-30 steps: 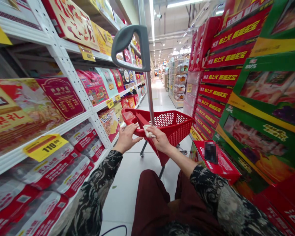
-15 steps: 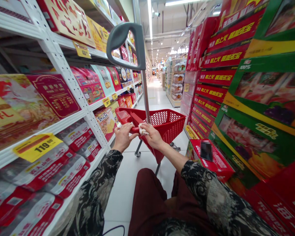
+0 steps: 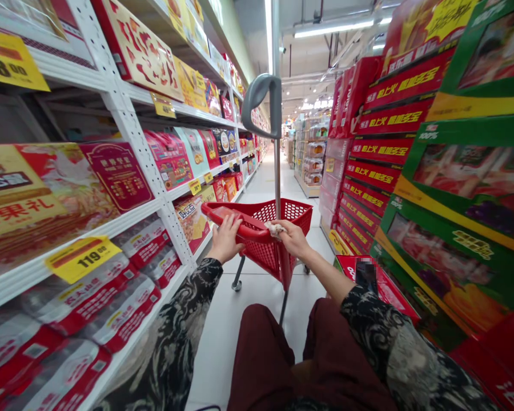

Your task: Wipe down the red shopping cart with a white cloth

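A red plastic shopping basket on wheels stands in the aisle ahead of me, with a tall metal pole and a grey handle rising from it. My left hand grips the near rim of the basket. My right hand presses a small crumpled white cloth against the rim beside the pole. My knees in dark red trousers fill the bottom of the view.
White shelves of boxed and bagged goods run along the left, with yellow price tags. Stacked red and green cartons wall the right. A dark phone lies on a low red carton. The tiled aisle runs on ahead.
The basket has turned, so the pole and grey handle now stand further right and more edge-on. Both hands moved along the rim with it; the cloth stays under my right hand.
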Demonstrator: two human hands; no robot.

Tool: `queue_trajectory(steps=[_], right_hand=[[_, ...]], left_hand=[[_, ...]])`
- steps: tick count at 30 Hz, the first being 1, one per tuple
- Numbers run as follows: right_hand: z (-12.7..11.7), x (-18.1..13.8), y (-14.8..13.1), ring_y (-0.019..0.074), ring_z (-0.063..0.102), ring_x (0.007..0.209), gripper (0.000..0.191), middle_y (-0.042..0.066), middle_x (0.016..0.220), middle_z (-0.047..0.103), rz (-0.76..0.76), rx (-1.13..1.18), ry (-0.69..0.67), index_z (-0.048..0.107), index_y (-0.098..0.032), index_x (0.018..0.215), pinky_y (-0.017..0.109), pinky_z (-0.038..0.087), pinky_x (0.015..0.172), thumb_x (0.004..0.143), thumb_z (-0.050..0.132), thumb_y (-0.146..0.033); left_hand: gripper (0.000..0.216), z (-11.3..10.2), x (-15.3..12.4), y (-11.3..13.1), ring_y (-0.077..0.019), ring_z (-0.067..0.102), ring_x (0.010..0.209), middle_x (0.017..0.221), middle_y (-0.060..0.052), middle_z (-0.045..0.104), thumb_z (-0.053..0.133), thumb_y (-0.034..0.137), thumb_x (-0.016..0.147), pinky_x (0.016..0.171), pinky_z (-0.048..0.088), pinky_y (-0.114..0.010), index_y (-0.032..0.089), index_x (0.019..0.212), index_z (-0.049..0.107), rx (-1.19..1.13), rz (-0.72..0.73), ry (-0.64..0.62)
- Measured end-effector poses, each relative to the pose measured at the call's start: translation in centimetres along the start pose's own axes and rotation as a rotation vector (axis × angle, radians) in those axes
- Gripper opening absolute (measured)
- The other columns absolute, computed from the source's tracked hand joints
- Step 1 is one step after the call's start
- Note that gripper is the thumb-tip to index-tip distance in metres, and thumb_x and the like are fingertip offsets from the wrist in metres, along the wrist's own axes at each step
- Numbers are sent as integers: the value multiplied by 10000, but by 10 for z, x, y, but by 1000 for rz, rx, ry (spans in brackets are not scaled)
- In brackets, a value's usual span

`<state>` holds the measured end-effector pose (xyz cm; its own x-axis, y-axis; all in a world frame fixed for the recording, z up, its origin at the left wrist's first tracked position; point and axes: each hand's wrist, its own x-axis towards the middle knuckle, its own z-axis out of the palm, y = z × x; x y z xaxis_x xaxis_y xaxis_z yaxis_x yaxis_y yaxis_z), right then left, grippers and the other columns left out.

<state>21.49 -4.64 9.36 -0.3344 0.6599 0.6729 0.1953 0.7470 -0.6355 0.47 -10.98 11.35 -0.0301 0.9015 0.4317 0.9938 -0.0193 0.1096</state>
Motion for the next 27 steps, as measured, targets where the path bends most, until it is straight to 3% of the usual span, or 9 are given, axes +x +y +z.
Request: queue_trajectory(steps=[6, 12, 17, 22, 25, 27], right_hand=[[10, 4, -25, 168, 610, 974, 357, 18, 1021, 672, -15, -40, 28, 659, -222, 989, 338, 465, 917, 764, 421, -81], [21, 3, -52, 197, 456, 1215, 434, 106, 1277, 527, -186, -129, -73, 609, -160, 1109, 372, 359, 1041, 722, 458, -37], [-2, -6, -35, 217, 518, 1099, 354, 106, 1164, 572, -250, -329, -115, 636, -184, 1015, 404, 405, 980, 718, 498, -50], [-35, -17, -13, 209, 514, 1109, 419, 85, 1181, 556, -218, -370, 4, 612, -202, 1060, 382, 420, 974, 706, 465, -35], [-28, -19, -12, 234, 457, 1183, 444, 110, 1235, 532, -198, -464, 61, 604, -183, 1094, 429, 365, 1024, 701, 466, -30], [-15, -18, -16, 250, 419, 1222, 423, 119, 1259, 528, -226, -528, 18, 606, -176, 1101, 456, 328, 1046, 719, 482, -44]], left_hand=[[645, 4, 3, 16, -315, 223, 1367, 1473, -146, 285, 625, 226, 680, 1054, 192, -629, 207, 1292, 423, 32, 24, -10], [649, 5, 5, 29, -299, 226, 1368, 1477, -141, 279, 590, 262, 717, 1064, 200, -606, 207, 1330, 384, 64, 36, -21], [622, -1, 6, 35, -293, 233, 1367, 1483, -108, 278, 555, 263, 742, 1061, 191, -611, 268, 1339, 381, 107, 48, -70], [681, 1, 7, 50, -305, 214, 1372, 1483, -145, 264, 580, 246, 724, 1057, 184, -609, 284, 1362, 348, 117, 18, -74], [681, 6, 8, 63, -309, 210, 1372, 1485, -147, 257, 575, 257, 726, 1049, 195, -613, 280, 1366, 343, 109, 45, -67], [660, 8, 7, 69, -304, 211, 1372, 1487, -144, 253, 554, 252, 735, 1043, 202, -618, 273, 1362, 352, 100, 51, -56]])
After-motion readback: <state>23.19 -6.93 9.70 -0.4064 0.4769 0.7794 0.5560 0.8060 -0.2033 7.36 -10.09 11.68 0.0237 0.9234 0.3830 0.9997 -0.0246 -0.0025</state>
